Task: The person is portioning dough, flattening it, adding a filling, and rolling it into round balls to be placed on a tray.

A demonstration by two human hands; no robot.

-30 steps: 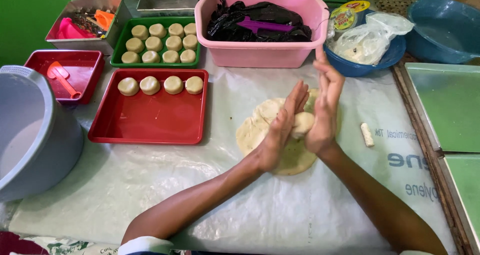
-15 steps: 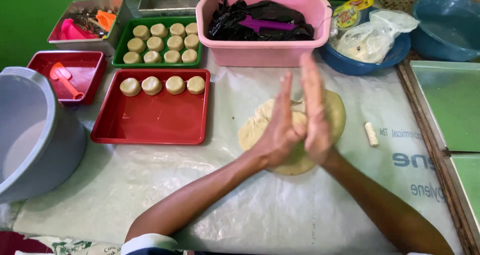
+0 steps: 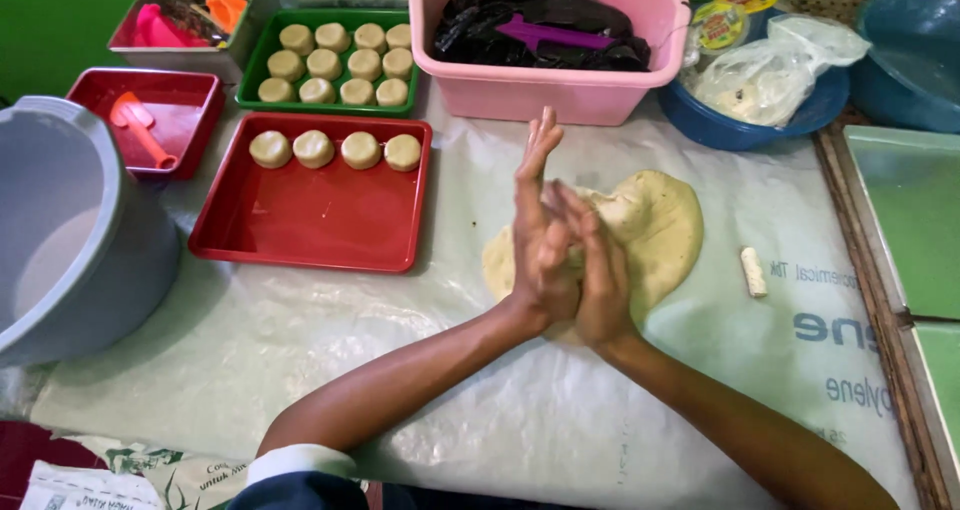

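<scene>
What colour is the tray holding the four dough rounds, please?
Red tray, seen in the head view.

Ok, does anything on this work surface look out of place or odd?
Only one thing: a small pale dough stub lies alone on the plastic sheet, right of the flattened dough. The dough discs sit in a neat row.

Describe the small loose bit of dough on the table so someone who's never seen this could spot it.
Start at the big flat slab of pale dough on the plastic-covered table. Look just to its right, toward the green trays: a little cream cylinder of dough lies alone on the sheet. Unlike the round pucks in the red tray, it is stick-shaped and untrayed.
</scene>
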